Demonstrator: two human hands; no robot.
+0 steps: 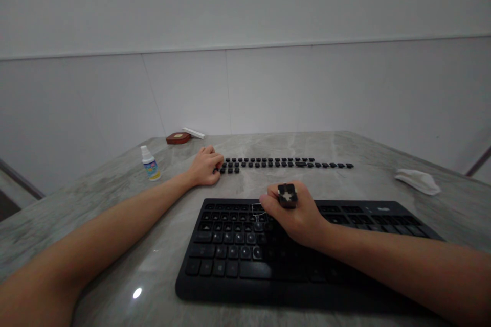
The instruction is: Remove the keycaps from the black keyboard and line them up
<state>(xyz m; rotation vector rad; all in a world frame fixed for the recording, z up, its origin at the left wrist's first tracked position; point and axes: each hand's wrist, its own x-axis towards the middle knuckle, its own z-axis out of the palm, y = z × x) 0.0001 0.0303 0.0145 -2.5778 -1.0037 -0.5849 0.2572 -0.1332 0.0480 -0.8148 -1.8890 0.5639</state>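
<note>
A black keyboard [253,286] lies in front of me, with its upper rows bare of caps and caps still on the lower rows. My right hand [297,214] is closed round the dark handle of a wire keycap puller [287,195]; its wire loops reach over the keyboard's upper middle. Farther off, my left hand [205,166] rests on the table with fingers pinched at the left end of the loose black keycaps [268,164]. A dark keycap shows partly between those fingertips. The keycaps stand in rows, the nearest row short.
A small spray bottle [151,164] stands at the left. Behind it lie a reddish-brown case [178,138] and a white strip [194,133]. A crumpled white cloth or tissue [418,181] is on the right. The marbled grey table [126,214] meets a pale wall.
</note>
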